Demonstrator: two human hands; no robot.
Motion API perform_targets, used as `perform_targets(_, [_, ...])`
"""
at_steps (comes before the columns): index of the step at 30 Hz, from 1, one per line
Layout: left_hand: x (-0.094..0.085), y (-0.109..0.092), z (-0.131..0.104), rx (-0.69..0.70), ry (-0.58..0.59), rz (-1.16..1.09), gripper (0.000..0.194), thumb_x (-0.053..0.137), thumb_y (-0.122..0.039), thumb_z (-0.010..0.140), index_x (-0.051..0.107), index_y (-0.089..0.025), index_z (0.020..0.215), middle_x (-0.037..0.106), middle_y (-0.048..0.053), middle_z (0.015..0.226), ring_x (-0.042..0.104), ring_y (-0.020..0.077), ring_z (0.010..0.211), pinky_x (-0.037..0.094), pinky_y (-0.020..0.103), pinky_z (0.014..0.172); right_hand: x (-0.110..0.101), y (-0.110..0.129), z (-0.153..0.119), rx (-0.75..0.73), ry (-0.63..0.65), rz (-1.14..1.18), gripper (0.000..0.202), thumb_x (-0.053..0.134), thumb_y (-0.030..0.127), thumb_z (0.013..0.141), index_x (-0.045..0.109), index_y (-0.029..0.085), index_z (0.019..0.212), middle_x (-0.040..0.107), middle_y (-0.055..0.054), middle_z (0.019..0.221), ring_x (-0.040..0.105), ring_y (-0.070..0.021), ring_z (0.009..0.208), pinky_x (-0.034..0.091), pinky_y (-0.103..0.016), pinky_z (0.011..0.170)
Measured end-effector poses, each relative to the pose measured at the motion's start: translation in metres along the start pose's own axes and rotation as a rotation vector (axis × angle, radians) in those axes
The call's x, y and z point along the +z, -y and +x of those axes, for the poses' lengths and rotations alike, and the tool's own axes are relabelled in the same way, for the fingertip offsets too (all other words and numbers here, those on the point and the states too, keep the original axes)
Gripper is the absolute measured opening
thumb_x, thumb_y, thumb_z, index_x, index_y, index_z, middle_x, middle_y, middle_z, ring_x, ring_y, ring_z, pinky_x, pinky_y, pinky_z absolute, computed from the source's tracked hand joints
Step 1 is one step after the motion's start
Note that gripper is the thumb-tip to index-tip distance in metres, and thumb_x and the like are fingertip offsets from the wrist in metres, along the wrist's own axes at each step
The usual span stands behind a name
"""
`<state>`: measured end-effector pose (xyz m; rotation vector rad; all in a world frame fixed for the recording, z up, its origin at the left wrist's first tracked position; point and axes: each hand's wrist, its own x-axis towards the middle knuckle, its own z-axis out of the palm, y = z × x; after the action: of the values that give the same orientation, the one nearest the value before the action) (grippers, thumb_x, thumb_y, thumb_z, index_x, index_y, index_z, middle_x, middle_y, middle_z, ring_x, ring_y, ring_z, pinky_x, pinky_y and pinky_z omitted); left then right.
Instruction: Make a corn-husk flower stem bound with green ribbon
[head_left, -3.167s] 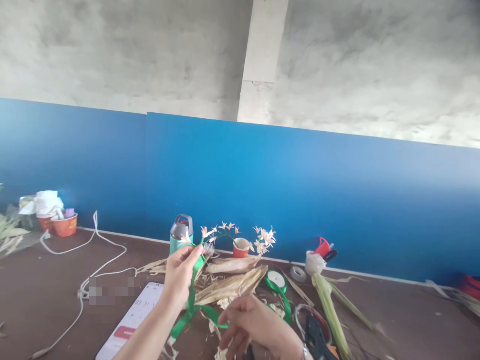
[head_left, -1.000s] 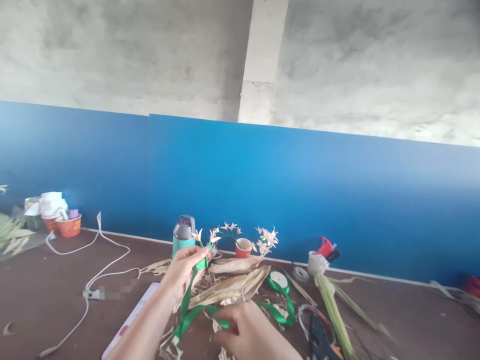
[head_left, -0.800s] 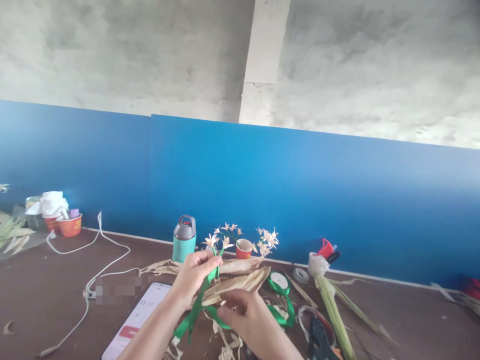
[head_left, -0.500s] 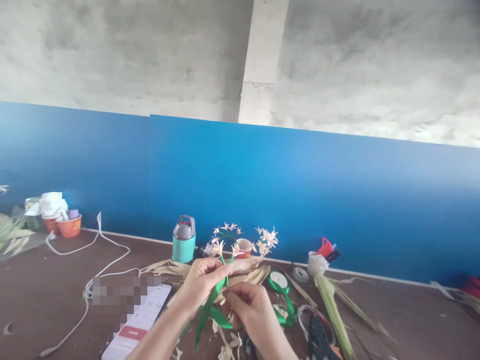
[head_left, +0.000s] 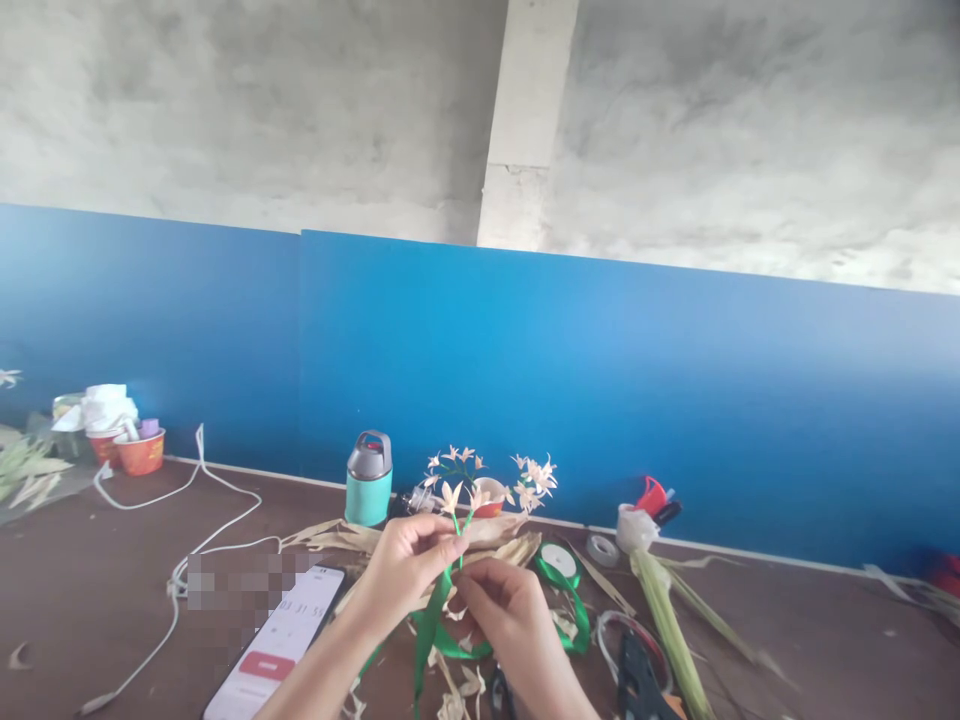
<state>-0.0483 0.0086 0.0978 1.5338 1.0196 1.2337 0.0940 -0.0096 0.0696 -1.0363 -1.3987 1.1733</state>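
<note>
My left hand [head_left: 409,567] pinches the green stem of a small sprig of pale husk flowers [head_left: 459,497], held upright above the table. A green ribbon [head_left: 429,637] hangs from that grip and loops down. My right hand [head_left: 501,610] sits just right of the left one, fingers closed on the ribbon below the stem. Dried corn husks [head_left: 480,548] lie right behind both hands. A phone [head_left: 279,641] with a lit screen lies to the left of my left forearm.
A teal flask [head_left: 367,479], an orange cup with more flowers [head_left: 489,494], a green ribbon spool [head_left: 559,564], tape roll [head_left: 598,549], green leaf bundle [head_left: 664,620], black tool [head_left: 636,683] and white cable [head_left: 180,560] crowd the brown table [head_left: 90,600]. Red bowls [head_left: 133,451] stand far left. A blue wall panel [head_left: 600,400] stands behind.
Both hands drew together toward the middle. My left hand carried the flower sprig rightward, and my right hand rose from the table onto the ribbon under the stem.
</note>
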Motion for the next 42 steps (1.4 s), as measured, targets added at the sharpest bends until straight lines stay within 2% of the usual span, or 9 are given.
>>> perform_targets(4, [0.002, 0.004, -0.002, 0.046, -0.044, -0.014, 0.027, 0.064, -0.042, 0.074, 0.070, -0.017, 0.083, 0.039, -0.006, 0.051, 0.031, 0.0088, 0.046, 0.024, 0.021, 0.044, 0.001, 0.002, -0.002, -0.025, -0.012, -0.040, 0.038, 0.065, 0.050, 0.071, 0.065, 0.012, 0.068, 0.060, -0.002, 0.055, 0.053, -0.0117, 0.045, 0.039, -0.021, 0.044])
perform_targets(8, [0.007, 0.003, -0.007, 0.163, -0.136, 0.044, 0.028, 0.059, -0.041, 0.079, 0.074, -0.018, 0.086, 0.057, 0.001, 0.060, 0.047, 0.0133, 0.055, 0.036, 0.022, 0.052, 0.001, 0.005, -0.005, -0.068, -0.019, -0.076, 0.033, 0.064, 0.045, 0.074, 0.066, 0.013, 0.068, 0.060, -0.002, 0.054, 0.053, -0.0122, 0.046, 0.040, -0.021, 0.044])
perform_targets(10, [0.010, -0.001, -0.011, 0.229, -0.110, 0.069, 0.026, 0.057, -0.037, 0.081, 0.075, -0.019, 0.083, 0.062, 0.003, 0.065, 0.053, 0.0161, 0.063, 0.040, 0.024, 0.060, 0.000, 0.007, -0.005, -0.112, -0.020, -0.109, 0.030, 0.062, 0.042, 0.076, 0.068, 0.012, 0.071, 0.063, -0.004, 0.059, 0.054, -0.0128, 0.050, 0.042, -0.021, 0.046])
perform_targets(17, [0.012, -0.005, -0.017, 0.454, -0.061, 0.174, 0.024, 0.052, -0.026, 0.085, 0.072, -0.016, 0.075, 0.061, 0.002, 0.060, 0.049, 0.0124, 0.056, 0.041, 0.023, 0.055, -0.004, 0.009, -0.009, -0.349, -0.048, -0.348, 0.021, 0.053, 0.026, 0.082, 0.071, 0.015, 0.078, 0.064, -0.003, 0.059, 0.056, -0.0132, 0.052, 0.044, -0.020, 0.051])
perform_targets(23, [0.012, 0.001, -0.020, 0.524, -0.050, 0.215, 0.025, 0.050, -0.022, 0.086, 0.067, -0.016, 0.070, 0.060, 0.002, 0.061, 0.050, 0.0114, 0.055, 0.041, 0.022, 0.052, -0.005, 0.006, -0.009, -0.591, -0.171, -0.533, 0.022, 0.049, 0.020, 0.083, 0.067, 0.016, 0.071, 0.061, -0.002, 0.056, 0.054, -0.0134, 0.051, 0.042, -0.020, 0.050])
perform_targets(27, [0.013, -0.001, -0.022, 0.491, -0.060, 0.229, 0.028, 0.050, -0.025, 0.086, 0.068, -0.017, 0.067, 0.060, 0.003, 0.061, 0.051, 0.0129, 0.057, 0.042, 0.023, 0.055, -0.006, 0.005, -0.011, -0.668, -0.201, -0.595, 0.021, 0.048, 0.016, 0.083, 0.067, 0.017, 0.075, 0.062, -0.002, 0.059, 0.056, -0.0134, 0.052, 0.042, -0.020, 0.051])
perform_targets(30, [0.013, -0.005, -0.023, 0.437, -0.058, 0.202, 0.028, 0.051, -0.029, 0.085, 0.070, -0.017, 0.068, 0.059, 0.002, 0.060, 0.050, 0.0127, 0.057, 0.041, 0.024, 0.056, -0.005, 0.007, -0.013, -0.642, -0.190, -0.601, 0.020, 0.048, 0.017, 0.083, 0.067, 0.017, 0.077, 0.063, -0.002, 0.060, 0.056, -0.0137, 0.053, 0.042, -0.020, 0.053])
perform_targets(37, [0.004, -0.014, -0.017, 0.087, 0.093, 0.013, 0.032, 0.052, -0.042, 0.084, 0.068, -0.015, 0.093, 0.040, -0.005, 0.055, 0.030, 0.0076, 0.048, 0.026, 0.020, 0.045, -0.005, 0.013, -0.011, -0.405, -0.155, -0.503, 0.023, 0.049, 0.026, 0.082, 0.065, 0.015, 0.069, 0.056, -0.001, 0.055, 0.046, -0.0121, 0.050, 0.036, -0.020, 0.048])
perform_targets(42, [0.002, -0.008, -0.010, 0.062, 0.100, 0.051, 0.023, 0.058, -0.035, 0.080, 0.068, -0.016, 0.087, 0.055, 0.000, 0.070, 0.045, 0.0108, 0.058, 0.035, 0.022, 0.052, -0.006, 0.016, -0.011, -0.231, -0.115, -0.359, 0.023, 0.051, 0.030, 0.080, 0.067, 0.014, 0.072, 0.056, -0.001, 0.055, 0.045, -0.0116, 0.048, 0.034, -0.021, 0.045])
